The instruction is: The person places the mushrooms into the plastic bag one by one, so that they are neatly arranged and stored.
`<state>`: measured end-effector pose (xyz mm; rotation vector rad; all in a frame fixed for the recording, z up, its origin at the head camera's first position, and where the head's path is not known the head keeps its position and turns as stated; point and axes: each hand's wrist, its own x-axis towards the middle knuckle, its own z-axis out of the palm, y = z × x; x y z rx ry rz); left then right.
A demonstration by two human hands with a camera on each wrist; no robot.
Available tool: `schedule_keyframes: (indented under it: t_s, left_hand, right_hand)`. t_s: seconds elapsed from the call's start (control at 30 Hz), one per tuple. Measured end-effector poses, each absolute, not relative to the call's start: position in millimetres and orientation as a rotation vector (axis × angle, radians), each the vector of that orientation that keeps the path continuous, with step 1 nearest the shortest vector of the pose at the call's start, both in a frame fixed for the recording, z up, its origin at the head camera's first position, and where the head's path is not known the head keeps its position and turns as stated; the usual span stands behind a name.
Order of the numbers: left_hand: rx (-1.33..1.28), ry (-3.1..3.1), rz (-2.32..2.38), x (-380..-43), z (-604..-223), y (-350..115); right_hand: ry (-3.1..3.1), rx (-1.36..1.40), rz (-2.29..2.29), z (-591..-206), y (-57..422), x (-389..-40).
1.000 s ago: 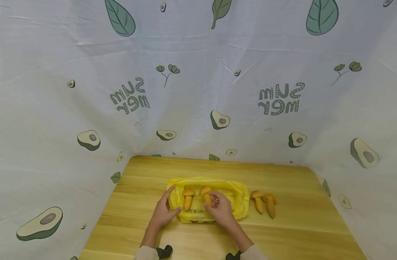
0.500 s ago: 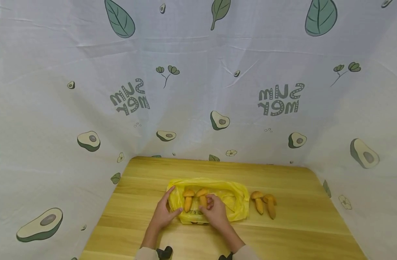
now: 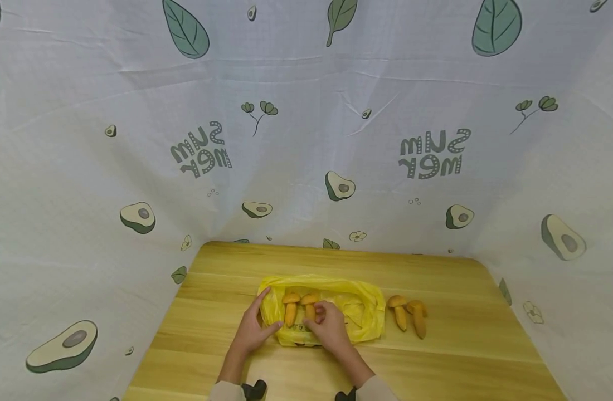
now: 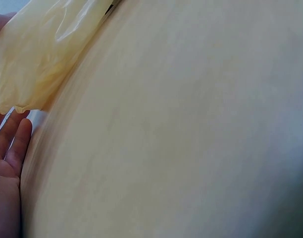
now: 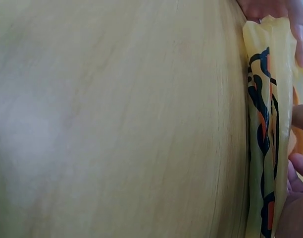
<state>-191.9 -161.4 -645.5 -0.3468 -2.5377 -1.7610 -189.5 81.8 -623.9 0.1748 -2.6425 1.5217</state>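
Note:
In the head view, a yellow plastic bag (image 3: 373, 329) lies spread wide at the middle of the table. Along its left end rests my left hand (image 3: 250, 328), thumb and fingers spread apart; the left wrist view has its fingers (image 4: 20, 141) extended beside the bag (image 4: 42, 49). Inside the bag lies one orange-brown mushroom (image 3: 290, 311). Close to its right, my right hand (image 3: 331, 328) pinches a second mushroom (image 3: 310, 299) by the stem, partly covered by the fingers. The bag's printed side (image 5: 263, 124) hides much of that hand in the right wrist view.
Two more mushrooms, one (image 3: 399, 313) beside the other (image 3: 418, 318), lie on the wooden table (image 3: 467, 345) just right of the bag. A white cloth (image 3: 306, 139) with printed avocados and leaves hangs behind the table and at both sides.
My right hand has moved left inside the bag with the pinched mushroom, bringing it nearer the other one. The mushroom now stands straighter. The left hand has stayed in place.

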Motion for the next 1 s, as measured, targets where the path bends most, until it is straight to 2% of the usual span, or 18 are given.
schedule_keyframes:
  t_s: [1.0]
  left_hand:
    - [-0.366, -2.516, -1.712, -193.4, -647.5, -160.1]
  right_hand:
    - [-2.610, 0.146, 1.630, -613.5, 106.6, -184.1]
